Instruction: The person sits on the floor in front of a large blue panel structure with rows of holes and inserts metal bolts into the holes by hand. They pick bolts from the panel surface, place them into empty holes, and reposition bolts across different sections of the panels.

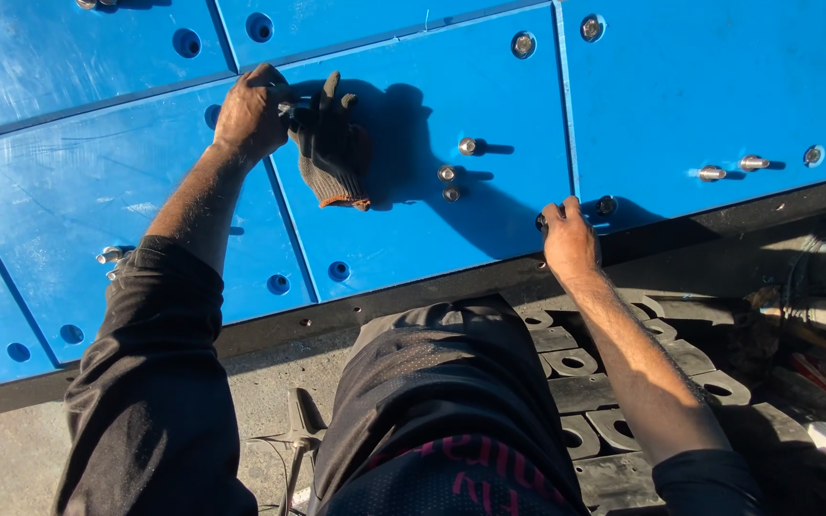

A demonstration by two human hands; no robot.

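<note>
The left hand point(252, 113) closes on a small metal fastener point(289, 108) at the seam between two blue plastic panels point(413, 229), beside a dark work glove point(334, 145) lying on the panel. The right hand point(569, 241) grips a bolt point(604, 204) near the panel's lower edge. Three loose bolts point(449, 175) cluster mid-panel; two more point(730, 168) stand on the right panel. Black slotted plates point(576, 361) are stacked below.

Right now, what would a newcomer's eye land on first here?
The bright blue panels fill the upper view, dotted with round holes and protruding bolts. The left hand presses near a seam at upper centre, holding a small metal piece beside a dark work glove lying on the panel. The right hand grips something dark at the panel's lower edge, above stacked black slotted plates.
</note>
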